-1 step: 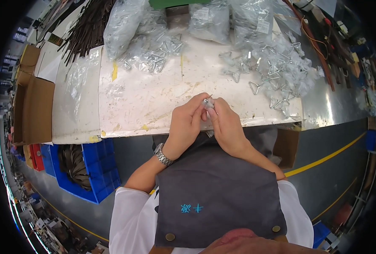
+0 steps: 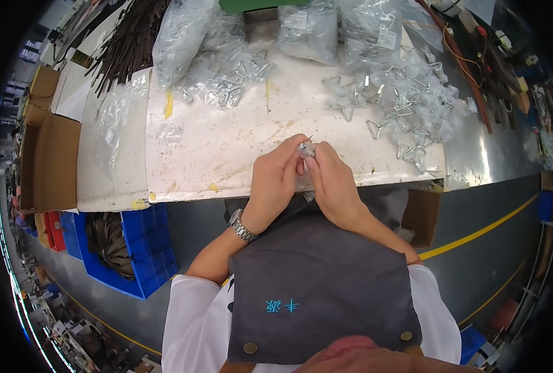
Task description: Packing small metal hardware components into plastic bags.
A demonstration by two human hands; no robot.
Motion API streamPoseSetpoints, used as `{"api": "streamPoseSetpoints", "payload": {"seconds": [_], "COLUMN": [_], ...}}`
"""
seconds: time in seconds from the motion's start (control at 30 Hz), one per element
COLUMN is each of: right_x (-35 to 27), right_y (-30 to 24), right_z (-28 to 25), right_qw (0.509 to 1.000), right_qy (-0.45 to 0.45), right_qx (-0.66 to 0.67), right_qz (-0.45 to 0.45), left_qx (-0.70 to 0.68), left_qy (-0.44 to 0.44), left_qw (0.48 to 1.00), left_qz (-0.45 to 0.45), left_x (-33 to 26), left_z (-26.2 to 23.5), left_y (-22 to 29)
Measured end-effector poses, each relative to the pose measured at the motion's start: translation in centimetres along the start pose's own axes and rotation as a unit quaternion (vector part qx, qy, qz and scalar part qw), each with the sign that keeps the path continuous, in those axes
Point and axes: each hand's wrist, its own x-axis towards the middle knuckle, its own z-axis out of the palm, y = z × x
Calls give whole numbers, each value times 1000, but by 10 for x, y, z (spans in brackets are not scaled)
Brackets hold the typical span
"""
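Left hand [image 2: 275, 180] and right hand [image 2: 331, 180] pinch one small metal clip [image 2: 306, 148] together; scuffed white table [image 2: 214, 149] beneath; grey floor [image 2: 475, 205].

The small metal part [image 2: 306, 148] pinched between the left hand [image 2: 276, 180] and right hand [image 2: 329, 180] is mostly covered by fingertips; its shape cannot be told. The clear bags [image 2: 307, 28] are cut off by the upper edge. The blue bin's [image 2: 143, 248] contents are seen only as a dark blur.
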Motion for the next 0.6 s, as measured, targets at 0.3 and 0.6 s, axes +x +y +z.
{"api": "streamPoseSetpoints", "payload": {"seconds": [0.3,0.6], "right_x": [63,60], "right_y": [34,32], "right_z": [-86,-88], "right_qw": [946,955], "right_qy": [218,219], "right_qx": [-227,-195], "right_qz": [-83,-41], "left_qx": [-1,481], "left_qy": [-14,146], "left_qw": [998,864], "left_qz": [-53,13], "left_x": [39,81], "left_z": [-61,-119], "left_y": [11,-47]}}
